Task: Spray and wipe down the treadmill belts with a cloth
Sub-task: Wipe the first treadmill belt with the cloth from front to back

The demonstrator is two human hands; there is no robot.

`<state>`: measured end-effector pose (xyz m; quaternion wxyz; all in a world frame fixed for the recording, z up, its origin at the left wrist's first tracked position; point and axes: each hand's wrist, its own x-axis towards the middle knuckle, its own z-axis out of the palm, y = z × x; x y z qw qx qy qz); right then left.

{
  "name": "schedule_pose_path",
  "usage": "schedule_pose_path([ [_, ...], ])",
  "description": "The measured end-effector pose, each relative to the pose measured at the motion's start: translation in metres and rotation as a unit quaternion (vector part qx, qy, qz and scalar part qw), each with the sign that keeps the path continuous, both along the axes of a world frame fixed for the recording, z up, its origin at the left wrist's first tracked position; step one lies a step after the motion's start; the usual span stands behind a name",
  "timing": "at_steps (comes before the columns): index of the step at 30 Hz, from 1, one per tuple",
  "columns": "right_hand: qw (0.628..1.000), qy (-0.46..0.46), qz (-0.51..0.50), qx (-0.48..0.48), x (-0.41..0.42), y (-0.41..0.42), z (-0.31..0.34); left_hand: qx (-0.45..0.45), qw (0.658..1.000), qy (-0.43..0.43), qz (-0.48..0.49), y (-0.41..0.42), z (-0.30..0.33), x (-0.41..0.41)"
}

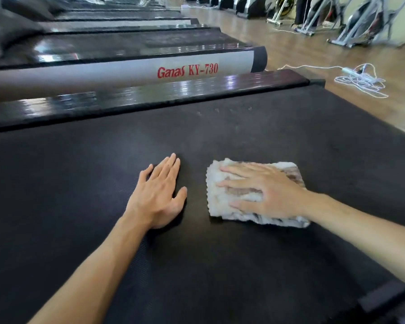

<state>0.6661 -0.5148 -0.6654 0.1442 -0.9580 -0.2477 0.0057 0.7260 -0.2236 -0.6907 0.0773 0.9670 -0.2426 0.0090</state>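
The right hand (264,192) lies spread flat on the folded cloth (222,202), the left hand (158,192) flat on the belt (290,127) just beside.

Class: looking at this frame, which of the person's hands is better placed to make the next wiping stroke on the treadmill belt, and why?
Right. The right hand already lies flat on the folded cloth, pressing it onto the treadmill belt; the left hand rests bare on the belt.
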Motion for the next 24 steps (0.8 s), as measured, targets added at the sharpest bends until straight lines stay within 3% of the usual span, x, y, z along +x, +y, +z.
schedule_pose_path([
  [4, 0.995, -0.003, -0.095, -0.010, 0.090, 0.030, 0.009, -0.001, 1.000, -0.003, -0.004, 0.001, 0.001, 0.000],
  [10, 1.000, 0.004, 0.012, -0.019, 0.025, 0.005, -0.006, 0.007, 1.000, -0.001, -0.007, 0.001, 0.001, 0.003],
  [14, 0.999, 0.005, -0.041, 0.023, 0.075, -0.013, 0.001, 0.002, 1.000, -0.001, -0.006, 0.000, 0.002, 0.000],
  [17, 0.996, -0.004, -0.092, -0.017, 0.127, 0.013, 0.004, -0.007, 1.000, -0.001, -0.006, 0.001, 0.002, 0.001],
  [21, 0.999, -0.024, -0.004, -0.040, 0.067, 0.002, -0.009, -0.010, 1.000, -0.005, -0.013, 0.003, -0.001, 0.000],
  [24, 1.000, 0.009, 0.024, 0.001, 0.042, -0.024, -0.005, -0.026, 0.999, -0.020, -0.014, 0.003, -0.005, 0.001],
])
